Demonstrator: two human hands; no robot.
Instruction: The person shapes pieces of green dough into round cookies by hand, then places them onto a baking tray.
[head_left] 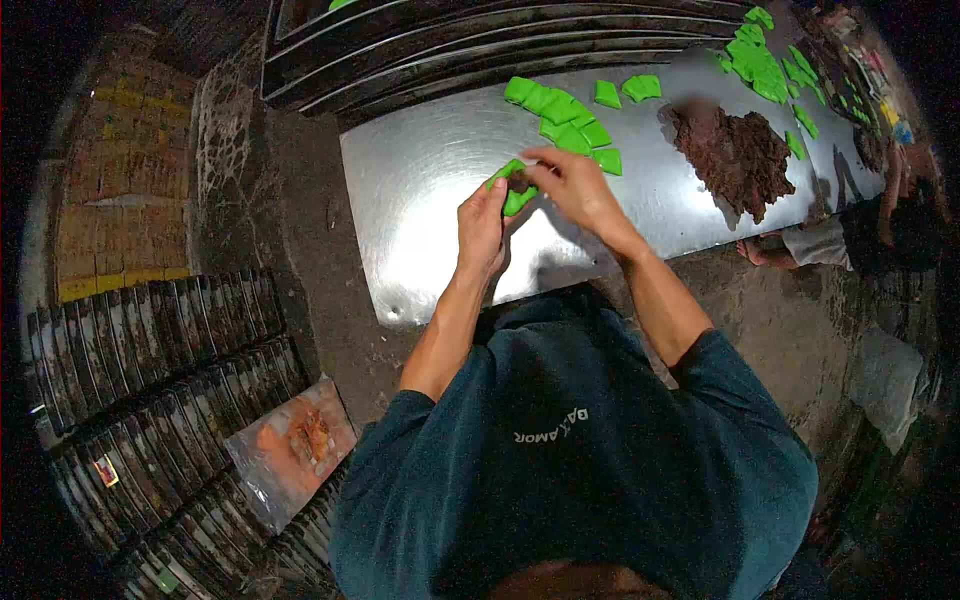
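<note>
My left hand (482, 228) is closed around a flat green dough piece (513, 203), held above the metal table. A dark brown lump of filling (518, 183) lies in its fold. My right hand (578, 192) has its bent fingers at the right side of this piece, touching the dough and filling; the fingertips are partly hidden. Just beyond my hands, several cut green dough pieces (560, 108) overlap in a curved row. To the right sits a big crumbly mound of brown filling (735, 160).
The shiny metal table (400, 200) has its near edge by my body. More green dough pieces (755, 65) lie at its far right, near another person's hand (768, 252). Stacked dark trays (160, 360) and a plastic bag (295, 450) are at lower left; metal racks (500, 35) stand behind.
</note>
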